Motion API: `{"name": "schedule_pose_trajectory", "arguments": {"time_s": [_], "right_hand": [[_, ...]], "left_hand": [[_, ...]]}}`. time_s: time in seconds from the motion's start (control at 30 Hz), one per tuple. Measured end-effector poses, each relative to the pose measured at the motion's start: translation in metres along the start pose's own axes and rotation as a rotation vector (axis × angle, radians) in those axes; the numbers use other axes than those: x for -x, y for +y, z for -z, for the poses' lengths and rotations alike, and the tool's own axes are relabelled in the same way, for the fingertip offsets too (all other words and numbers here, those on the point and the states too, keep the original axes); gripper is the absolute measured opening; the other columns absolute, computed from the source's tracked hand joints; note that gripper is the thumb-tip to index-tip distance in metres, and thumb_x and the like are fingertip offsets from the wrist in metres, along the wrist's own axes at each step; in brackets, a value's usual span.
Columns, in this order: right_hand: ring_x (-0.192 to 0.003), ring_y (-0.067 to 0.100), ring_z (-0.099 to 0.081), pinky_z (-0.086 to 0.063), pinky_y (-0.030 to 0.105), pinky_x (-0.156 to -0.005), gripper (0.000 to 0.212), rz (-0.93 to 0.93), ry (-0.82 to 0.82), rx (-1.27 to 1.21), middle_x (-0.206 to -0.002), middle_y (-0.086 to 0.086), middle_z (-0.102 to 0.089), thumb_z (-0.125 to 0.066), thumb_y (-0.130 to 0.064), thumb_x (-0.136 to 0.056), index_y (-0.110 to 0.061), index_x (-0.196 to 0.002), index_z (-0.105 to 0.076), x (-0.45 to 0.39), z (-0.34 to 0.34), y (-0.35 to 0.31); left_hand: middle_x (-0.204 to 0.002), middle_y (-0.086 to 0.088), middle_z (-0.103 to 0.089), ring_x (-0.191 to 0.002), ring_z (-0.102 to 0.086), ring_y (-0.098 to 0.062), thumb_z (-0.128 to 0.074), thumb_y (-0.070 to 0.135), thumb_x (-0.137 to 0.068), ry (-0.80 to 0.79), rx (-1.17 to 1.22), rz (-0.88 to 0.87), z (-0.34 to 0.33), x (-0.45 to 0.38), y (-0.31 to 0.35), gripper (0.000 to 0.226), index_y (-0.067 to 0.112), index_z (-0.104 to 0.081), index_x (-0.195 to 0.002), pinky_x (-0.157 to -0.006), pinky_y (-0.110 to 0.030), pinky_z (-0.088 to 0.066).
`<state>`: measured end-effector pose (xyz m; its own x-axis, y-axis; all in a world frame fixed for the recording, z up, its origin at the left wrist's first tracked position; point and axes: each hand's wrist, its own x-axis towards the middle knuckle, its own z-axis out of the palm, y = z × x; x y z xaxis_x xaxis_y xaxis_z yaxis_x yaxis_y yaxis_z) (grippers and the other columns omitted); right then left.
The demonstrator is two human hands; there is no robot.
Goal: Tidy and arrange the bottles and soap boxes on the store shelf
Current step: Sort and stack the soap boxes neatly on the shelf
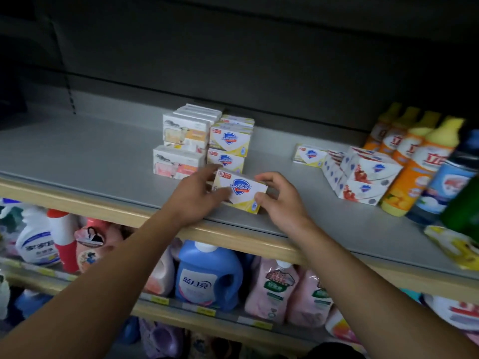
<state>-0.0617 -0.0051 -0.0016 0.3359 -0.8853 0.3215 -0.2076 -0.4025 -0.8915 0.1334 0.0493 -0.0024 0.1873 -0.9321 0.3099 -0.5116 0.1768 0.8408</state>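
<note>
A yellow-and-white Safeguard soap box (242,190) lies tilted on the grey shelf (98,161) near its front edge. My left hand (197,195) grips its left end and my right hand (278,200) pinches its right end. Just behind it stand stacked yellow Safeguard boxes (229,141), with white-and-orange soap boxes (181,149) to their left. One more yellow box (309,154) lies alone further right. Red-and-white Safeguard boxes (363,177) are stacked at the right. Orange bottles with yellow caps (412,161) stand in a row beside them.
A blue-labelled dark bottle (445,187) and a green bottle (464,206) stand at the far right, with a yellow pouch (456,244) lying at the shelf's front. The lower shelf holds a blue detergent jug (207,275), pink refill pouches (280,288) and spray bottles (39,239).
</note>
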Motion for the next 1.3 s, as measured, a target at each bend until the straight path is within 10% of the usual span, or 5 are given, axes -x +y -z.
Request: {"name": "schedule_pose_trajectory", "arguments": {"time_s": [0.37, 0.6, 0.73, 0.97, 1.3], "right_hand": [[-0.102, 0.011, -0.068, -0.055, 0.022, -0.085, 0.075, 0.004, -0.018, -0.035, -0.134, -0.015, -0.052, -0.069, 0.006, -0.084, -0.028, -0.144, -0.041, 0.035, 0.092, 0.020], [-0.091, 0.005, -0.068, -0.055, 0.022, -0.081, 0.053, 0.014, 0.058, -0.138, -0.120, -0.016, -0.061, -0.067, -0.001, -0.088, -0.033, -0.129, -0.057, 0.034, 0.097, 0.036], [-0.067, 0.020, -0.063, -0.052, 0.030, -0.064, 0.012, -0.095, 0.115, -0.404, -0.090, 0.006, -0.066, -0.059, -0.014, -0.096, -0.015, -0.106, -0.066, 0.032, 0.097, 0.034], [-0.055, 0.019, -0.062, -0.051, 0.027, -0.050, 0.043, -0.199, 0.158, -0.293, -0.072, 0.005, -0.071, -0.053, -0.048, -0.096, -0.009, -0.100, -0.067, 0.029, 0.097, 0.032], [-0.096, 0.011, -0.069, -0.054, 0.026, -0.066, 0.035, -0.101, 0.132, -0.251, -0.113, -0.005, -0.066, -0.068, -0.037, -0.077, -0.039, -0.112, -0.063, 0.027, 0.095, 0.042]], "left_hand": [[-0.100, -0.018, -0.073, -0.069, -0.066, -0.029, -0.071, 0.015, -0.086, -0.103, 0.625, 0.219, -0.094, -0.017, 0.051, 0.037, 0.015, -0.060, -0.121, -0.062, -0.036, -0.060], [-0.087, -0.009, -0.074, -0.068, -0.069, -0.024, -0.066, 0.029, -0.086, -0.193, 0.621, 0.124, -0.090, -0.014, 0.040, 0.011, 0.023, -0.074, -0.090, -0.059, -0.030, -0.059], [-0.065, -0.017, -0.067, -0.052, -0.063, -0.024, -0.067, 0.051, -0.080, -0.210, 0.585, 0.127, -0.090, -0.011, 0.044, 0.035, 0.016, -0.069, -0.080, -0.050, -0.028, -0.053], [-0.053, -0.016, -0.062, -0.043, -0.058, -0.022, -0.048, 0.080, -0.066, -0.089, 0.356, 0.194, -0.096, -0.012, 0.050, 0.078, 0.006, -0.066, -0.086, -0.041, -0.024, -0.044], [-0.090, -0.024, -0.070, -0.056, -0.062, -0.026, -0.062, 0.032, -0.092, -0.104, 0.504, 0.096, -0.098, -0.008, 0.048, 0.023, 0.013, -0.066, -0.105, -0.050, -0.029, -0.055]]}}
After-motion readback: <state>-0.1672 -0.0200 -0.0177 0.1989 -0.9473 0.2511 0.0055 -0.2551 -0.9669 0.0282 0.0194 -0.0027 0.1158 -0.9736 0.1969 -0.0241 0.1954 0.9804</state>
